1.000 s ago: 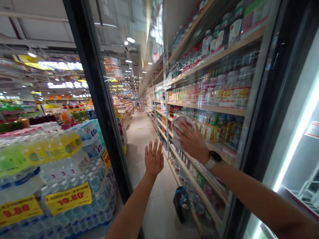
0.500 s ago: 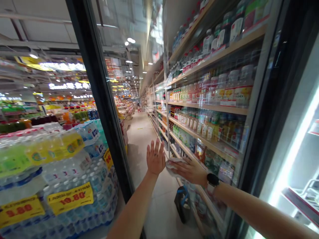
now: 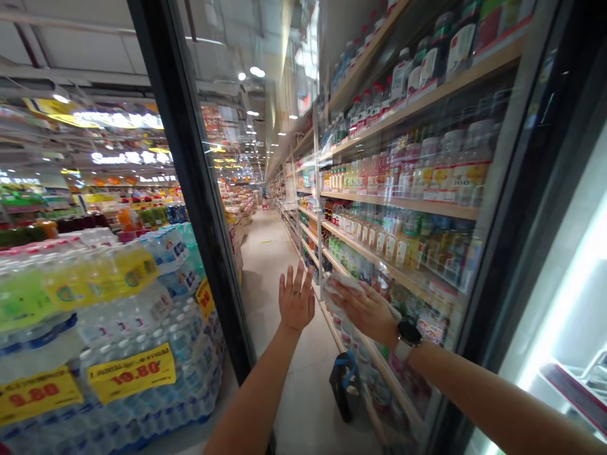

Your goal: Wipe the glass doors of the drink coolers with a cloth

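OK, right hand (image 3: 365,311) curled around a folded white cloth (image 3: 342,294), pressing it onto the glass door (image 3: 296,145) of a drinks cooler; bottles (image 3: 467,167) stand on wooden shelves (image 3: 398,202) behind. Left hand (image 3: 296,298) wide open, fingers spread, holding nothing, apparently flat on that glass. Shrink-wrapped water packs (image 3: 95,316) with yellow price tags (image 3: 131,373) sit left of the black door frame (image 3: 203,221).

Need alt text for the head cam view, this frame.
A right hand holds a pale cloth against a supermarket cooler's glass door, with the open left hand raised beside it. Bottled drinks fill shelves behind the glass; shrink-wrapped water packs with yellow price signs stand at left.
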Demonstrator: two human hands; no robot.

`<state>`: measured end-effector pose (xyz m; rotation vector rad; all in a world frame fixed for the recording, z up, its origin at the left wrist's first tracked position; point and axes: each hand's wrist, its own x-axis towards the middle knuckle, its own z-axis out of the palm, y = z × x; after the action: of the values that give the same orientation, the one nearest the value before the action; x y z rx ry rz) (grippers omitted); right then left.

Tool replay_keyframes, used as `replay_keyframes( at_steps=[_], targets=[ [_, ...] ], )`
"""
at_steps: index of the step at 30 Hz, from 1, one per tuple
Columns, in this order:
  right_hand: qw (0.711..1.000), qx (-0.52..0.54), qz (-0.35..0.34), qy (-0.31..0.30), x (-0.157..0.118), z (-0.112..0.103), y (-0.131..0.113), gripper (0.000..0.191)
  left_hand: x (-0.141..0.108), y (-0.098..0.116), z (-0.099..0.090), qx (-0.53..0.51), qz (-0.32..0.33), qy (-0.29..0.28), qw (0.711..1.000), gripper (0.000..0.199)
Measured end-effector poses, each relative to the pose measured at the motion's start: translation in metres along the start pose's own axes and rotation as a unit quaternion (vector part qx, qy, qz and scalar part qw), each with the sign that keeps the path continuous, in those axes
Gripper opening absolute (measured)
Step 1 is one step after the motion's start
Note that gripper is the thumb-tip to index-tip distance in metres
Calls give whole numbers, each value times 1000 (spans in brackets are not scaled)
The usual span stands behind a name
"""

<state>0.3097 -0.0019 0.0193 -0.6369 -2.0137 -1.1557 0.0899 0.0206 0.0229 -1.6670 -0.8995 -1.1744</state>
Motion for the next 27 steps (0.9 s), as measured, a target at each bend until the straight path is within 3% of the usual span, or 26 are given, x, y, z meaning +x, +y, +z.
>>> replay_keyframes(
  at_steps=[4,7,11,15,18,21,27],
  targets=[
    [995,71,-65,14,-55,21,-34,48,0,1,-2,1,-3,1,1000,63],
    [996,59,-71,-1,-60,20,-30,48,0,2,-2,-1,-1,7,1000,63],
    [999,7,-41,-27,-11,0,6,46,0,1,-1,-3,-4,7,1000,63],
    [997,-49,65,3,56,-26,46,53,0,1,1,-11,-3,10,1000,63],
    [990,-71,115,26,78,-35,54,55,-1,1,0,-11,-8,6,1000,64],
    [995,-59,78,15,63,-27,37,55,-2,3,-3,-3,-11,-3,1000,63],
    [1000,1,-15,-20,-20,9,-25,51,-4,5,-6,-8,-15,-11,1000,61]
  ],
)
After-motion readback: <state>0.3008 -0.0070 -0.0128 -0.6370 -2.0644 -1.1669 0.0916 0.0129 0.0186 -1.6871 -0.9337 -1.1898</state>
